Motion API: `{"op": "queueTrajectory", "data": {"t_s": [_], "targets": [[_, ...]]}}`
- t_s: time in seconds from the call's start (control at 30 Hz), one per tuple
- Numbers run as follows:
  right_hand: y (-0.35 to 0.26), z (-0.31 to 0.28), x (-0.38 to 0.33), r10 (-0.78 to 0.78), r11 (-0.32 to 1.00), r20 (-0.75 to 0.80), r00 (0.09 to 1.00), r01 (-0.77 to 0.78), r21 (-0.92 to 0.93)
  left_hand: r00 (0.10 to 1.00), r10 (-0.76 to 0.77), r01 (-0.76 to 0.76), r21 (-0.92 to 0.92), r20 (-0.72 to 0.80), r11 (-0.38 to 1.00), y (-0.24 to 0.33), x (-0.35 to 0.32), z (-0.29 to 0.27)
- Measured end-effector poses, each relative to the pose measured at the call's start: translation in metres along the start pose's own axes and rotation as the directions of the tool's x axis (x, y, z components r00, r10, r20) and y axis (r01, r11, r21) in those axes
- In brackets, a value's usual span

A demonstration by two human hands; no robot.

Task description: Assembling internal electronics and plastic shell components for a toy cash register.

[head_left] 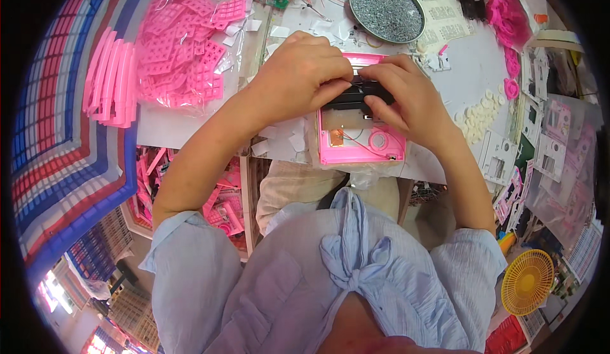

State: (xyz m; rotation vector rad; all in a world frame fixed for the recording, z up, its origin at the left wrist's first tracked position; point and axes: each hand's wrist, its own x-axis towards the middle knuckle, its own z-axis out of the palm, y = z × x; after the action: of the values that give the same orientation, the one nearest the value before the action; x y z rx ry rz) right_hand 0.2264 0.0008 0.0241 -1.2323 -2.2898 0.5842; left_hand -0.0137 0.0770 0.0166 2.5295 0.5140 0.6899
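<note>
A pink plastic housing lies on the table in front of me, with a copper-coloured patch, thin wires and a round ring in its near half. Across its middle sits a black plastic part. My left hand has its fingers and thumb closed on the left end of that part. From the other side, my right hand bends over the right end, thumb and fingers pinching it. The fingers cover much of the black part and the housing's far half.
A round tray of small grey screws stands beyond my hands. To the left are a clear bag of pink keypad pieces and stacked curved pink parts. White round pieces and white panels lie right. Below hangs a yellow round basket.
</note>
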Motion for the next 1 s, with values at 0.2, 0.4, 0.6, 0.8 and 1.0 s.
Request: {"op": "queueTrajectory", "data": {"t_s": [0.2,0.4,0.6,0.8,1.0], "targets": [[0.001,0.006,-0.002,-0.077,0.997,-0.099,0.992,0.075,-0.02,0.992,0.095,-0.108,0.174,0.084,0.979,0.006,0.005,-0.006],[-0.003,0.005,0.001,-0.108,0.993,-0.065,0.992,0.105,-0.055,0.991,0.1,-0.119,0.261,0.087,0.958,0.012,0.0,-0.005],[-0.012,0.001,0.003,-0.16,0.965,-0.028,0.987,0.15,-0.214,0.99,-0.06,0.025,0.266,0.126,0.964,0.032,-0.006,-0.009],[-0.034,0.003,-0.001,-0.073,0.913,-0.015,0.997,0.061,-0.403,0.883,-0.454,0.466,-0.107,0.122,0.878,0.031,-0.001,-0.004],[-0.043,0.0,-0.003,-0.058,0.911,-0.009,0.998,0.049,-0.409,0.851,-0.466,0.512,-0.188,0.24,0.838,0.019,0.014,-0.005]]}}
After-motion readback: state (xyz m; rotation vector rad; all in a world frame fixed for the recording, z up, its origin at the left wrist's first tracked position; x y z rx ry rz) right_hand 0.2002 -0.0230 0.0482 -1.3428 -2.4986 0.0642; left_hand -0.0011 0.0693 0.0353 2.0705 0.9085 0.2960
